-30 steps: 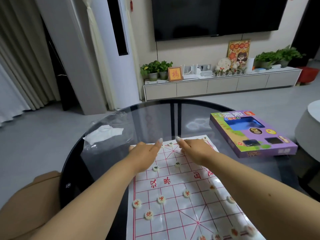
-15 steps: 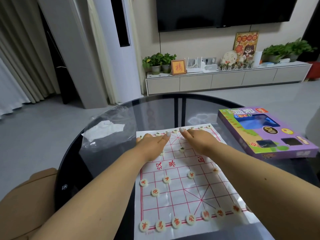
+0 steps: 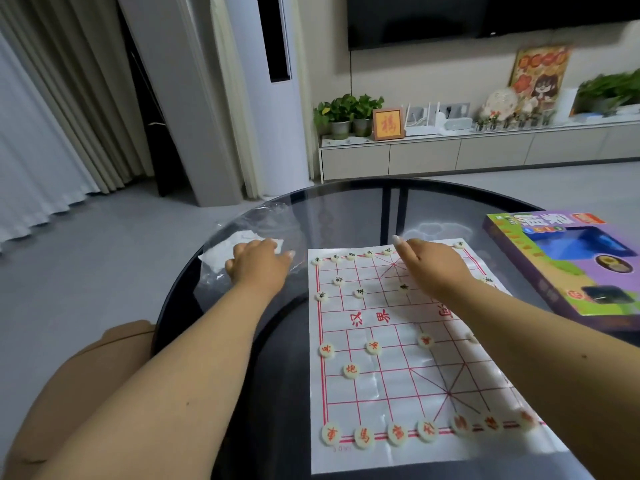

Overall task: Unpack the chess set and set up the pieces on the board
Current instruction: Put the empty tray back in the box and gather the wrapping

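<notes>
So we've got the paper board [image 3: 398, 358] spread flat on the round glass table [image 3: 346, 209], running from the near edge up toward the middle. The red pieces [image 3: 396, 434] sit in a row along the board's near edge, with a few more a bit further up, like the one at the left edge [image 3: 326, 350]. The black pieces [image 3: 351, 256] line the far edge, plus a handful just in front of them [image 3: 360, 292].

Our right hand [image 3: 431, 263] is over the far right part of the board, index finger stretched toward the back row and the other fingers loosely bent. We can't tell if it's actually pinching a piece or just touching the board.

Our left hand [image 3: 258, 266] is off the board, near the table's left edge, resting on a crinkly clear plastic bag [image 3: 263, 220] with something white [image 3: 221, 254] under it. Fingers look relaxed, not wrapped around anything.

The purple game box [image 3: 568, 261] lies flat at the table's right edge, well apart from the board's left side. Through its window we see a blue tray [image 3: 581, 242]; whether anything's in it, we can't tell.
</notes>
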`<act>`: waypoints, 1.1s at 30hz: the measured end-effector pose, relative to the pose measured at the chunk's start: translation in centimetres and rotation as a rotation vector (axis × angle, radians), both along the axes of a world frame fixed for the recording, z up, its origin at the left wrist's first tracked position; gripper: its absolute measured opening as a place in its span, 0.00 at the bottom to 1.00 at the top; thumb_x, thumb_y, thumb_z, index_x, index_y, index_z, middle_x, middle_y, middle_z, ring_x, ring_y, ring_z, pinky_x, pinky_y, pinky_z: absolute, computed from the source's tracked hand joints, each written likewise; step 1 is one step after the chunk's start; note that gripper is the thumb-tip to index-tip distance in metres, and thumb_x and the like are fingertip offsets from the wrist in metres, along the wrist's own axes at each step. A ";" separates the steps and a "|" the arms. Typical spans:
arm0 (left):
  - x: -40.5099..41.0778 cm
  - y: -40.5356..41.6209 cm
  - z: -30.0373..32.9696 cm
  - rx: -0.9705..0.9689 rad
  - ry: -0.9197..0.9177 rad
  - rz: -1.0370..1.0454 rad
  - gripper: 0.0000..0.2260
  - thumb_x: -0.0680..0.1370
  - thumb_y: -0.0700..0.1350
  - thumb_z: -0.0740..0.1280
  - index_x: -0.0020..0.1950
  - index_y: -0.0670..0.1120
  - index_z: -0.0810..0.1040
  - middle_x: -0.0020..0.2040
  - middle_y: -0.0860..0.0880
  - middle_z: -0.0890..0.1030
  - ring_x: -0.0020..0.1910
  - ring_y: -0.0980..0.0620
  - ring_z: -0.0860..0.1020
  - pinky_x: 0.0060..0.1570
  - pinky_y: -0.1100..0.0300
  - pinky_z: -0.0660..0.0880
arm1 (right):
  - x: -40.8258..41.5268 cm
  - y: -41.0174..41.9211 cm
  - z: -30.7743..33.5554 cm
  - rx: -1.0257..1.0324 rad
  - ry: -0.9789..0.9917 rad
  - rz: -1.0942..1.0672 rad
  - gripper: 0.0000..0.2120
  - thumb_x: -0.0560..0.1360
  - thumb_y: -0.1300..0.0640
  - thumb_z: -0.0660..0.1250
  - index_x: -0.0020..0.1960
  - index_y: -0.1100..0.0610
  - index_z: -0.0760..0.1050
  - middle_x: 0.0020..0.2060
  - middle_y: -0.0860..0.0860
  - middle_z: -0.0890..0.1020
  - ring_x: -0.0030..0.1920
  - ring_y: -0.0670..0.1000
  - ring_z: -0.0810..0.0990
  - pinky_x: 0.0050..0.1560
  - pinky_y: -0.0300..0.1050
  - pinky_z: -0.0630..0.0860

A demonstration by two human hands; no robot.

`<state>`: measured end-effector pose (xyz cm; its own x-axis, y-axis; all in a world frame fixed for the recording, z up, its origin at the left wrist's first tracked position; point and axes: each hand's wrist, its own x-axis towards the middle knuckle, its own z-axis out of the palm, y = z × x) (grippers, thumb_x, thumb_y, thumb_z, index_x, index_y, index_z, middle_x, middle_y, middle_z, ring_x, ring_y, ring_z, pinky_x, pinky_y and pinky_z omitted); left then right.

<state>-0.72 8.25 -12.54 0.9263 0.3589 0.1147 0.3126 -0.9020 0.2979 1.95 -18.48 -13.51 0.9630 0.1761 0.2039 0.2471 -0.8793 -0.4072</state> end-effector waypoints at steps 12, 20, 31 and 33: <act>-1.5 4.0 -1.7 -0.204 -0.070 0.103 0.07 0.75 0.51 0.72 0.46 0.48 0.83 0.47 0.50 0.84 0.49 0.48 0.79 0.46 0.59 0.70 | -0.7 3.3 -0.3 0.078 -0.047 0.045 0.33 0.78 0.37 0.42 0.51 0.59 0.78 0.46 0.55 0.83 0.46 0.54 0.79 0.49 0.50 0.77; -0.5 5.0 -1.9 -0.340 -0.119 0.090 0.10 0.76 0.45 0.70 0.35 0.47 0.78 0.43 0.47 0.83 0.47 0.45 0.79 0.48 0.55 0.75 | -1.1 5.5 -0.1 0.151 -0.023 0.071 0.34 0.78 0.36 0.42 0.52 0.59 0.78 0.47 0.54 0.83 0.48 0.54 0.80 0.52 0.53 0.77; -4.3 5.3 4.0 -0.456 -0.433 -0.044 0.05 0.75 0.45 0.71 0.39 0.49 0.80 0.36 0.56 0.79 0.35 0.58 0.75 0.33 0.66 0.66 | -1.7 11.9 2.3 0.921 0.527 0.097 0.30 0.80 0.38 0.47 0.57 0.60 0.75 0.53 0.60 0.81 0.50 0.55 0.81 0.57 0.52 0.77; -6.1 5.0 4.4 -0.433 -0.378 -0.116 0.05 0.74 0.45 0.72 0.38 0.50 0.79 0.36 0.55 0.79 0.34 0.59 0.74 0.33 0.67 0.67 | -1.6 12.4 2.7 1.125 0.715 0.067 0.30 0.79 0.36 0.50 0.59 0.60 0.72 0.55 0.63 0.79 0.50 0.60 0.81 0.56 0.55 0.78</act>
<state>-6.86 13.27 -8.12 0.8856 0.3452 0.3107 0.0188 -0.6951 0.7186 0.37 -6.04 -10.85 0.9146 0.2968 -0.2746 -0.2945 0.0238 -0.9553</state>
